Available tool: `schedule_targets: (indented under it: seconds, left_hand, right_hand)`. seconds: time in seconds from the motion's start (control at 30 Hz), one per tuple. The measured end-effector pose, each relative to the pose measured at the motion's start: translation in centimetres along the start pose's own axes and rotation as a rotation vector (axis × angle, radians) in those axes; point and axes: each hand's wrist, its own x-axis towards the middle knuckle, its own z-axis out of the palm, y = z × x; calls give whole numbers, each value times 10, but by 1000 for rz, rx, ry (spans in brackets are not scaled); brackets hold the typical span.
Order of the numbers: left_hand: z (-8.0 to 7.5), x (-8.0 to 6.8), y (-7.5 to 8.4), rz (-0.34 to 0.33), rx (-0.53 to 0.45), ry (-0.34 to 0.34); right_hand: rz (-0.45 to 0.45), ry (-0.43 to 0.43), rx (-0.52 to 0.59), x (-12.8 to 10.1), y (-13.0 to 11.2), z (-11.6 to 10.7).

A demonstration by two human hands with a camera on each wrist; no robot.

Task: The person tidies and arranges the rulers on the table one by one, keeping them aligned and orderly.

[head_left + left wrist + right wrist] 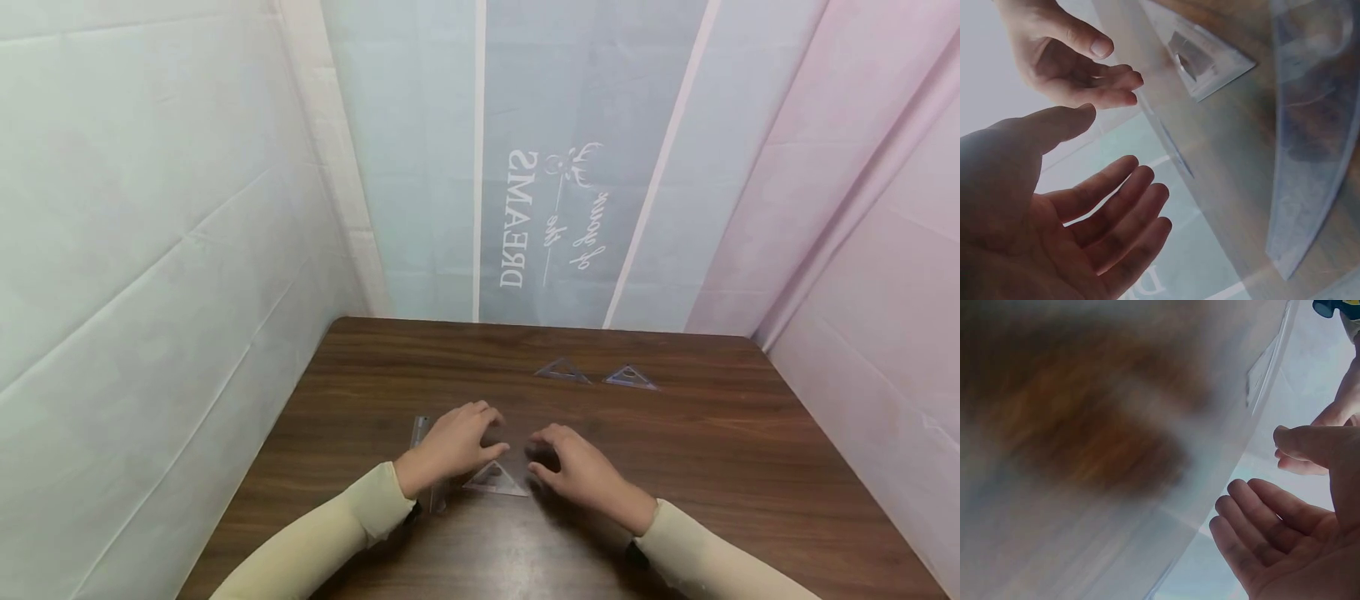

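Observation:
My left hand (456,443) hovers over the table, just above and left of a clear plastic set square (495,488). Its fingers are relaxed and slightly bent, with nothing held. Partly beneath that forearm and hand lies a clear ruler (438,498). To the right of the set square is my right hand (583,473), thumb and fingers apart and holding nothing. In the left wrist view both palms face each other with a gap, near the set square (1219,65) and the ruler (1300,206). The right wrist view shows the right hand (1279,540) with loosely extended fingers.
Two more triangular set squares, a left one (581,379) and a bluish right one (633,384), lie toward the back of the brown wooden table (712,433). Hanging fabric (420,167) with printed lettering stands behind the table, and pale cloth walls flank both sides.

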Motion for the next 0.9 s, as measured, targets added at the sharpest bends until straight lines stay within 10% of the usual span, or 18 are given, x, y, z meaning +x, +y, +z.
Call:
schedule_targets:
  seconds: [0.9]
  left_hand:
    - [7,99,-18,-72,-111,-71]
  right_hand:
    - [168,106,5,30,70,-33]
